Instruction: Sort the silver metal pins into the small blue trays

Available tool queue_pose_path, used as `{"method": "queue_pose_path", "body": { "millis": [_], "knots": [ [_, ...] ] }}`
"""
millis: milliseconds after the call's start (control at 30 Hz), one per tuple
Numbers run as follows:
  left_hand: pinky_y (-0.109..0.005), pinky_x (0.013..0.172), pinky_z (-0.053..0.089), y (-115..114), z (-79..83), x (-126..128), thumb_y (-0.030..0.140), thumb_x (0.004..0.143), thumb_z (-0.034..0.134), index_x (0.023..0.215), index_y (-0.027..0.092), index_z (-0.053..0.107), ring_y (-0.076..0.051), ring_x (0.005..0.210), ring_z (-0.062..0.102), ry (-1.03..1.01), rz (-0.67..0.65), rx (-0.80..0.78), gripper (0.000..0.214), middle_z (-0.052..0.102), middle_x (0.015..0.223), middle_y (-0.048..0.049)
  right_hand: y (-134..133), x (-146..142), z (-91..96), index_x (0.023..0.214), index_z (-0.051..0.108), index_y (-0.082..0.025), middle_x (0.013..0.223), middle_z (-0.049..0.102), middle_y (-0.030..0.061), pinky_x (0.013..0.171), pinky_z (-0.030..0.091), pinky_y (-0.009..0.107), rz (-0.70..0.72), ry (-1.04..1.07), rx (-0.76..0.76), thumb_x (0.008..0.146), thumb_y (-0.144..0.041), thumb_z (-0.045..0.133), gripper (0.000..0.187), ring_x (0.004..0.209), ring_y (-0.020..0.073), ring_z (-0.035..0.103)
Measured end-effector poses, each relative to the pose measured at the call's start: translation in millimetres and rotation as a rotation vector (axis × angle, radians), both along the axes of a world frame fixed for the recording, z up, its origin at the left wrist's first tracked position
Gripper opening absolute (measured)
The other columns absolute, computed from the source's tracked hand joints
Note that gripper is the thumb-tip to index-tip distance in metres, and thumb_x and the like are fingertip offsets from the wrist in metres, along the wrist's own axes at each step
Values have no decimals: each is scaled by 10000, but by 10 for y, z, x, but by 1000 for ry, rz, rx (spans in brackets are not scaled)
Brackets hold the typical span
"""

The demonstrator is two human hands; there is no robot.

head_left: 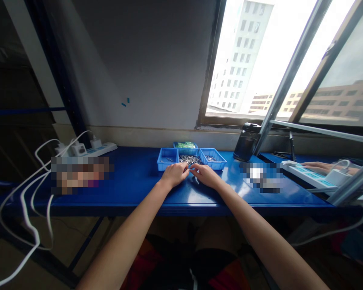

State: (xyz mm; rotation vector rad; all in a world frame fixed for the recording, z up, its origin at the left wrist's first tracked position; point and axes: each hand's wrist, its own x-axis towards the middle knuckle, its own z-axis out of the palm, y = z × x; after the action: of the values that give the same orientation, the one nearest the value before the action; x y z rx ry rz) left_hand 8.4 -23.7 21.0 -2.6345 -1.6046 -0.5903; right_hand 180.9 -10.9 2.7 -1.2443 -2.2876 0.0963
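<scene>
My left hand (174, 174) and my right hand (206, 175) rest close together on the blue table (133, 181), fingertips nearly touching, fingers curled in a pinch. What they hold is too small to make out. Just beyond them stand three small blue trays: the left tray (167, 158) has a few metal pins, the middle tray (188, 159) holds a heap of small metal pins, the right tray (213, 158) holds a few more. Behind these sits another blue tray with green parts (185, 145).
A white power strip (92, 150) with plugs and white cables (33, 193) lies at the back left. A black container (246, 141) stands right of the trays. Another person's hand (316, 166) rests by a second power strip (308, 175) at the right. Metal frame bars (290, 72) cross the window.
</scene>
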Motion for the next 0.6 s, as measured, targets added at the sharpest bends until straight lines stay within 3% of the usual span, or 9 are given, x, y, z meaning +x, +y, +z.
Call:
{"method": "queue_pose_path", "body": {
  "millis": [600],
  "knots": [
    [-270,709,421,47,-41,-21,385,836,370,952,215,547,-196,827,588,-6,-17,18,271,629,889,-49,19,17,-8,879,582,-195,716,638,33,600,382,205,29,2,38,867,-340,378,251,636,130,569]
  ]
}}
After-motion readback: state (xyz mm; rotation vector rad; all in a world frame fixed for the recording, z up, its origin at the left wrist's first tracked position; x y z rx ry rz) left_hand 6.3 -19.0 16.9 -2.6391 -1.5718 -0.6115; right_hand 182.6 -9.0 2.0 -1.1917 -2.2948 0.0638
